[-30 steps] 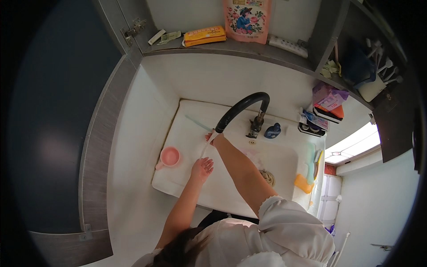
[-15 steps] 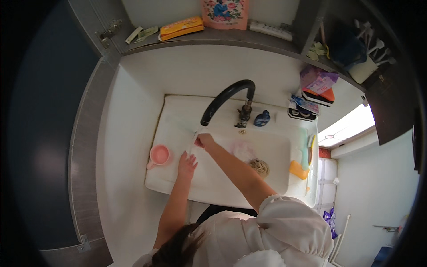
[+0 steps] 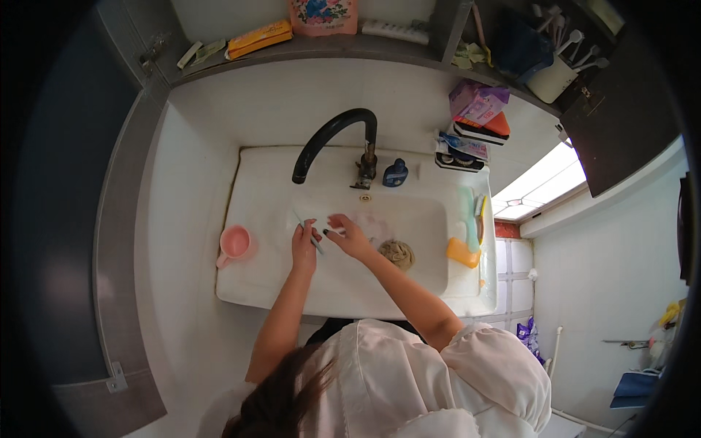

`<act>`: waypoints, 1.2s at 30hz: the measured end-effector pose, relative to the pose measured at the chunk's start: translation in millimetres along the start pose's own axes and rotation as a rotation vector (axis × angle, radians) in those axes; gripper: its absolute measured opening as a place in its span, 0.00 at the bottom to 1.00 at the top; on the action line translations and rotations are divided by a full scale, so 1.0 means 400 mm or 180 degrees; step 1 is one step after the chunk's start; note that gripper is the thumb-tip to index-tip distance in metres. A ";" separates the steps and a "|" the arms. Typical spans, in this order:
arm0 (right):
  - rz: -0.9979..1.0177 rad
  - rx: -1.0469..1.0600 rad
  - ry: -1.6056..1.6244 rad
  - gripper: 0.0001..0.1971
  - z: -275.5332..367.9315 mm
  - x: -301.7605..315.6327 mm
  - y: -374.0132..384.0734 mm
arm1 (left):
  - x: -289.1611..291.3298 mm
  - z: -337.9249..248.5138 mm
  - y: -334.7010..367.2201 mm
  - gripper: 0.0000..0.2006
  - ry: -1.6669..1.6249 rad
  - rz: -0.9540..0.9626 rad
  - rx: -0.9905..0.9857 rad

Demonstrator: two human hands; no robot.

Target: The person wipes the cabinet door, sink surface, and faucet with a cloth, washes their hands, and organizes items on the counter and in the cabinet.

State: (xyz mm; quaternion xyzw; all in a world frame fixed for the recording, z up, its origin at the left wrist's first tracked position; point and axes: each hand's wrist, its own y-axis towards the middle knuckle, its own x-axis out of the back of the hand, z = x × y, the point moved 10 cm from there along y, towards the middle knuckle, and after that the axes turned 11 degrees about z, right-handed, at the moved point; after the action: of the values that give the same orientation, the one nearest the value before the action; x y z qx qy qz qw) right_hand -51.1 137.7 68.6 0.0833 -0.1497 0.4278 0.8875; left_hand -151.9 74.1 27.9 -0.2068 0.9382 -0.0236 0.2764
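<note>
Both my hands are over the white sink [image 3: 255, 281], below the black curved tap [image 3: 335, 125]. A slim pale-green stick [image 3: 318, 244], perhaps a toothbrush, slants through my left hand [image 3: 304, 248], whose fingers are closed round it. Just to the right, my right hand [image 3: 350, 239] has a small dark thing [image 3: 326, 231] at its thumb and fingertips; its kind is too small to make out. A pink mug [image 3: 235, 241] stands left of my left hand. On the basin floor, right of my right hand, lies a bunched beige cloth [image 3: 396, 254].
A dark blue bottle [image 3: 395, 173] stands beside the tap base. Along the sink's right ledge are an orange-yellow block [image 3: 463, 252] and a brush [image 3: 480, 212]. Packets [image 3: 478, 104] are stacked at the back right corner. Above runs a grey shelf [image 3: 321, 48] with packages.
My right hand has drawn back from under the tap. My left hand, open before, now holds the slim stick. The view has shifted, and the water stream at the spout no longer shows.
</note>
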 end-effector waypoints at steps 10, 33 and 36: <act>0.1060 0.0501 -0.0673 0.13 0.263 -0.143 0.110 | 0.043 -0.070 -0.046 0.14 0.0234 -0.0379 -0.0791; -0.0364 0.0488 -0.0569 0.05 0.187 0.106 -0.008 | -0.043 0.033 0.031 0.10 0.2138 0.1144 0.0161; 0.0296 0.0632 -0.0656 0.08 0.190 0.024 0.020 | -0.026 -0.024 -0.002 0.08 0.2141 0.0715 -0.0309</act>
State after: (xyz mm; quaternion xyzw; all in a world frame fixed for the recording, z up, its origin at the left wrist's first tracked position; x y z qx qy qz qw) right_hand -66.6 128.9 143.5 0.2072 -0.2005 0.4703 0.8341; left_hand -148.9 76.9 41.4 -0.0959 0.9936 -0.0152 -0.0572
